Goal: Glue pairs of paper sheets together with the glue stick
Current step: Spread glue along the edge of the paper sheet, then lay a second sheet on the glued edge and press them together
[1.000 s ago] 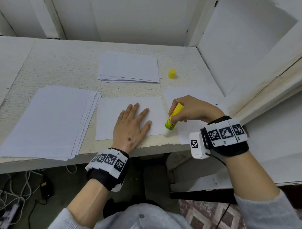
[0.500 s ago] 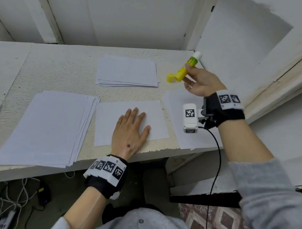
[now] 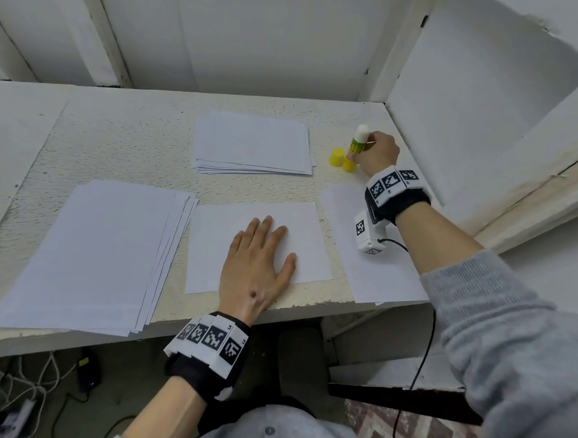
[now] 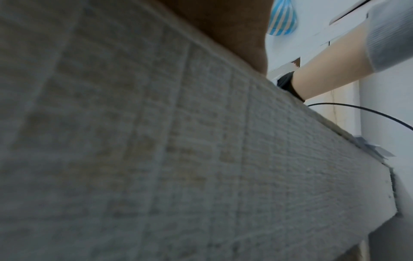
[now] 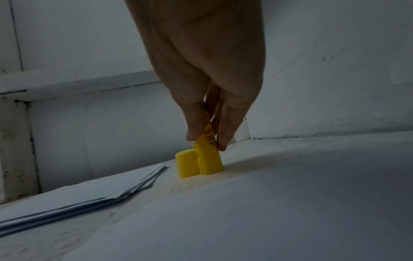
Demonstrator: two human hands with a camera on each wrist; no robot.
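My right hand [image 3: 375, 152] pinches the yellow and green glue stick [image 3: 354, 149] and stands it upright on the table at the far right, its white glue tip up. Its yellow cap [image 3: 336, 157] stands just left of it, touching or nearly so. In the right wrist view the fingers [image 5: 225, 134] hold the glue stick [image 5: 209, 159] beside the cap [image 5: 186, 166]. My left hand [image 3: 255, 269] lies flat on a single white sheet [image 3: 216, 241] near the front edge. Another single sheet [image 3: 381, 281] lies to its right, under my right wrist.
A thick stack of paper [image 3: 85, 255] lies at the front left, and a smaller stack [image 3: 252, 144] at the back centre. White walls close in the table [image 3: 114, 143] behind and on the right. Cables lie on the floor below. The left wrist view shows only the table's edge.
My right hand carried the glue stick from the near sheet's edge up and away to the back right, turned it tip up, and set it down beside the cap. The left hand stayed put.
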